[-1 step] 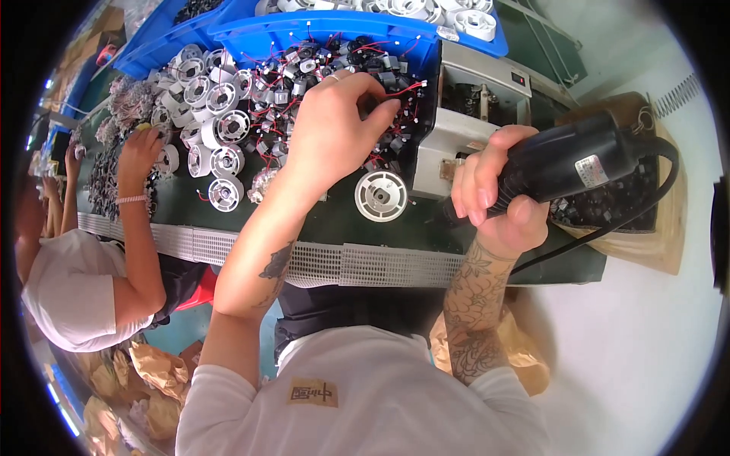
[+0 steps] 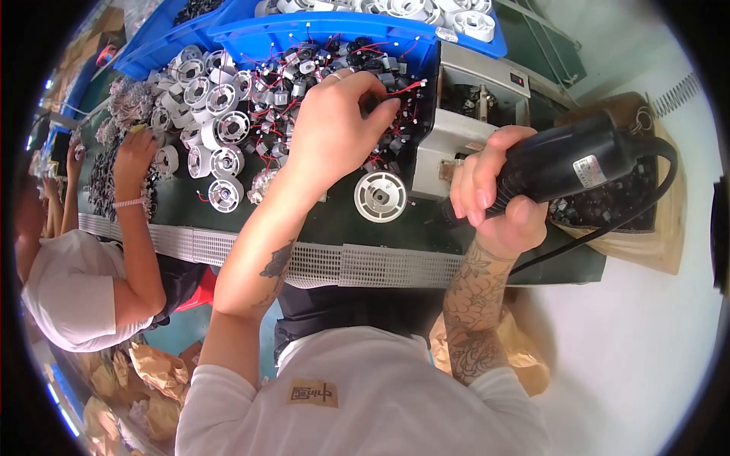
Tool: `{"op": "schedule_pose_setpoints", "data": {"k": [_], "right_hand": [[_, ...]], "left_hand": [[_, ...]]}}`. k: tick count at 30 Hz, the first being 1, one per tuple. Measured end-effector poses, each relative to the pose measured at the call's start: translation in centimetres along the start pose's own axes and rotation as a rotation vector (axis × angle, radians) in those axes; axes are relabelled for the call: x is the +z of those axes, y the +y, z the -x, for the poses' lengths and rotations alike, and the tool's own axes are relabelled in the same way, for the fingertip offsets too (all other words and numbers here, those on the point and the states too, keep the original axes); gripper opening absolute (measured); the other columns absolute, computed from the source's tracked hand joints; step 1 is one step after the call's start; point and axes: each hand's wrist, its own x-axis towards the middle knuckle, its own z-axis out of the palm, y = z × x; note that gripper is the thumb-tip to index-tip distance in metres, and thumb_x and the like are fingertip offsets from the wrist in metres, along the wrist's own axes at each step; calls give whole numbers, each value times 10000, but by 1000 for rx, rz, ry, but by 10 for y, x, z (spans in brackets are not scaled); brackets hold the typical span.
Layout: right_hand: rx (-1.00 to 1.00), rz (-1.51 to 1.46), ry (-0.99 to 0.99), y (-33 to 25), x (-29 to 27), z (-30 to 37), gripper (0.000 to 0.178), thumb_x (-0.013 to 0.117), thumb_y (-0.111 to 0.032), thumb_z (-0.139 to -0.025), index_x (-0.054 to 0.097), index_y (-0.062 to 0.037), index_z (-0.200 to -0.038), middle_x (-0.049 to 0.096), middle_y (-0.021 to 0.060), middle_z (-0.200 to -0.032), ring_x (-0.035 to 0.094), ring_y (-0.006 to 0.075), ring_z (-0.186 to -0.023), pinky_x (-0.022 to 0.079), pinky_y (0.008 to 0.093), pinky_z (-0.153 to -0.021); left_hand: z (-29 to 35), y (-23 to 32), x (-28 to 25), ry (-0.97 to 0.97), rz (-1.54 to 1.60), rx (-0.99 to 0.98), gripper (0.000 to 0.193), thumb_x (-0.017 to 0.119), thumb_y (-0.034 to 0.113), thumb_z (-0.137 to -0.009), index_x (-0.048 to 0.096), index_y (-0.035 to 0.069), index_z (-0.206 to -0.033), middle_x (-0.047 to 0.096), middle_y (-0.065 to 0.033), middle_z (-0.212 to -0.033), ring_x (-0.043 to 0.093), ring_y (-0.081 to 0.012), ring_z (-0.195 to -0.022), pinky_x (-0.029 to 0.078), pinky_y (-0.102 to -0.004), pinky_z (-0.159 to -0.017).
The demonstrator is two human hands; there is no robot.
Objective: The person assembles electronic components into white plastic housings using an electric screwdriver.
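Observation:
My left hand [image 2: 334,129] reaches over a heap of small motors with red wires [image 2: 285,91]. Its fingers are curled, with the tips partly hidden, so what they pinch cannot be made out. In my right hand [image 2: 494,197] is a black electric screwdriver [image 2: 566,156], its tip angled down to the left above the green bench. Between both hands a round white plastic housing [image 2: 381,197] lies on the bench, its spoked ring facing up. More white housings [image 2: 220,99] are piled left of the motors.
Blue bins [image 2: 319,26] line the back, one with white housings. A grey metal machine [image 2: 433,148] stands beyond my right hand, and a box of dark parts [image 2: 608,209] sits beyond the screwdriver cord. At left, a co-worker's hand [image 2: 135,163] is over another pile.
The co-worker's hand has shifted slightly left. My own hands and the white housing look almost unchanged.

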Motion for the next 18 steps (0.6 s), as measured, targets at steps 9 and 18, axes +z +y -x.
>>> {"op": "schedule_pose_setpoints", "data": {"k": [9,18], "right_hand": [[7,-20,-22,0,-2,-1,635,699,-303,-812,397,60,-1237,513,41,-706,498,131,-503,409,279,-450],[-8,-20,-12,2,0,-1,620,696,-300,-809,405,56,-1226,513,42,-705,492,132,-494,400,283,-439]], "left_hand": [[-9,5,4,-92,130,-59,170,660,155,-840,673,-3,-901,623,-59,-695,554,-116,-561,446,-273,-542],[-15,10,-8,-305,599,-507,187,607,166,-879,659,11,-969,577,22,-706,501,-40,-537,353,-181,-445]]}}
